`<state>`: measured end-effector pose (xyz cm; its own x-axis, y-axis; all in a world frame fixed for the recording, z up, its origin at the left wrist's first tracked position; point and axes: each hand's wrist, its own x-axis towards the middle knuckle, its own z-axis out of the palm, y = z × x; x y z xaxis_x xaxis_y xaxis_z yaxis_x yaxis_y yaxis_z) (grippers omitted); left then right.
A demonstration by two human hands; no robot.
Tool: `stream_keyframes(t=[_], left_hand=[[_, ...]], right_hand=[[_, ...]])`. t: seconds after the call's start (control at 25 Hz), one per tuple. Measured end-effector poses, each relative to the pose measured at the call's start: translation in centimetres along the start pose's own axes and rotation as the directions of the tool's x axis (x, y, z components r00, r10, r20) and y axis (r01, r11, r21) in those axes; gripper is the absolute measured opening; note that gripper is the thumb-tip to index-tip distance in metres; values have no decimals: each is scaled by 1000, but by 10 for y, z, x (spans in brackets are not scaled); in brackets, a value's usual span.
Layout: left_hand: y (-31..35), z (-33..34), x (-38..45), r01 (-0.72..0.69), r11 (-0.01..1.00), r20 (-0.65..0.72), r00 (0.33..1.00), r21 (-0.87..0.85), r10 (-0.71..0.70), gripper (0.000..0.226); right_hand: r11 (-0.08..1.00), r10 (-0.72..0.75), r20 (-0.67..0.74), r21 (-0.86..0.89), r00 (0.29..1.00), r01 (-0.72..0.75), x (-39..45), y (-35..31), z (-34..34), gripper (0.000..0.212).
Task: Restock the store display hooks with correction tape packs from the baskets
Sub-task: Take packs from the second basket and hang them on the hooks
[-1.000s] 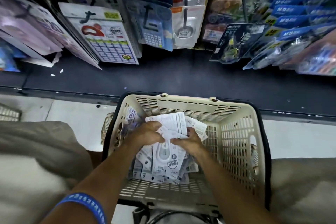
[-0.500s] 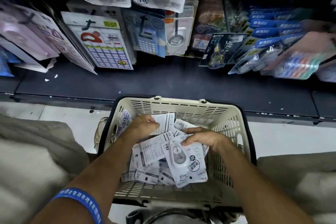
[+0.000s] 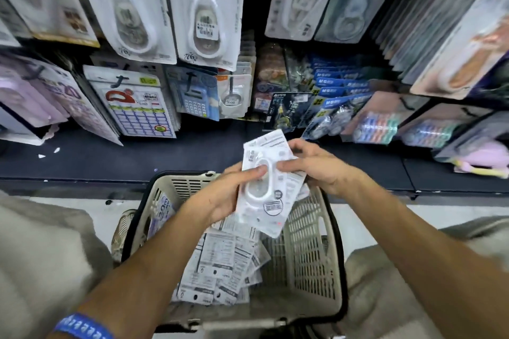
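A small stack of white correction tape packs (image 3: 271, 187) is held above the beige basket (image 3: 311, 250). My left hand (image 3: 220, 198) grips the stack from the left, thumb on the front blister. My right hand (image 3: 316, 168) holds its right edge and top, fingers curled round the cards. More packs (image 3: 220, 270) lie loose in the bottom of the basket. Matching correction tape packs (image 3: 205, 25) hang on the display hooks above.
A dark shelf ledge (image 3: 192, 157) runs behind the basket. Calculators (image 3: 194, 102), sticker sheets (image 3: 137, 107) and blue-carded items (image 3: 338, 91) hang at mid height. Pink and purple packs crowd the left and right sides. My beige trouser knees flank the basket.
Both hands have lifted a stack of packs up out of the basket toward the display. The view has tilted upward, showing more of the hanging packs.
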<state>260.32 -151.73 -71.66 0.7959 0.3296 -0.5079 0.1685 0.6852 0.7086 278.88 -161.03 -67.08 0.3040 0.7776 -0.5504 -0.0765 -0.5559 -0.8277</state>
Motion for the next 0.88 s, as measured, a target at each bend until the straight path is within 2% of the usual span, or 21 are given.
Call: stream_keyframes(t=[0.08, 0.16, 0.2, 0.28, 0.32, 0.36, 0.4, 0.44, 0.48, 0.56, 0.6, 0.72, 0.88], left_hand=[[8, 16, 2, -3, 999, -69, 998, 51, 7, 57], [9, 19, 1, 52, 989, -152, 988, 141, -31, 55], [7, 15, -2, 97, 981, -202, 977, 166, -62, 50], [1, -1, -7, 186, 949, -333, 938, 255, -94, 44], [-2, -13, -11, 231, 918, -403, 911, 321, -88, 42], [-6, -24, -15, 280, 886, -463, 882, 370, -86, 44], [-11, -35, -18, 332, 855, -512, 854, 398, -94, 50], [-15, -42, -21, 376, 830, -544, 832, 411, -108, 59], [-21, -48, -23, 404, 814, -568, 815, 417, -113, 68], [-31, -54, -22, 404, 826, -604, 791, 393, -100, 80], [-33, -54, -20, 393, 835, -612, 786, 384, -89, 78], [-33, -61, -13, 381, 848, -627, 776, 368, -77, 55], [-35, -83, -14, 434, 823, -664, 741, 366, -96, 50]], right_hand=[[991, -12, -92, 129, 996, 24, -10, 7, 13, 20], [984, 52, -39, 171, 998, -44, -17, 16, 19, 8], [990, 96, 24, 103, 995, -98, -19, 21, 20, 14], [951, 212, 98, -250, 972, -182, -16, 34, 21, 36], [854, 245, 93, -491, 965, -170, -13, 43, 25, 39], [701, 244, 74, -703, 967, -122, -8, 55, 30, 38], [538, 236, 56, -839, 970, -83, -4, 69, 36, 36], [443, 248, 30, -893, 968, -86, 0, 83, 42, 37], [417, 272, 10, -902, 962, -108, 2, 97, 47, 42], [416, 304, -13, -898, 953, -145, 9, 124, 58, 60], [404, 295, -20, -903, 955, -144, 12, 135, 63, 68], [399, 182, -63, -907, 981, -132, 29, 151, 74, 86], [496, 109, -74, -860, 991, -119, 55, 163, 87, 82]])
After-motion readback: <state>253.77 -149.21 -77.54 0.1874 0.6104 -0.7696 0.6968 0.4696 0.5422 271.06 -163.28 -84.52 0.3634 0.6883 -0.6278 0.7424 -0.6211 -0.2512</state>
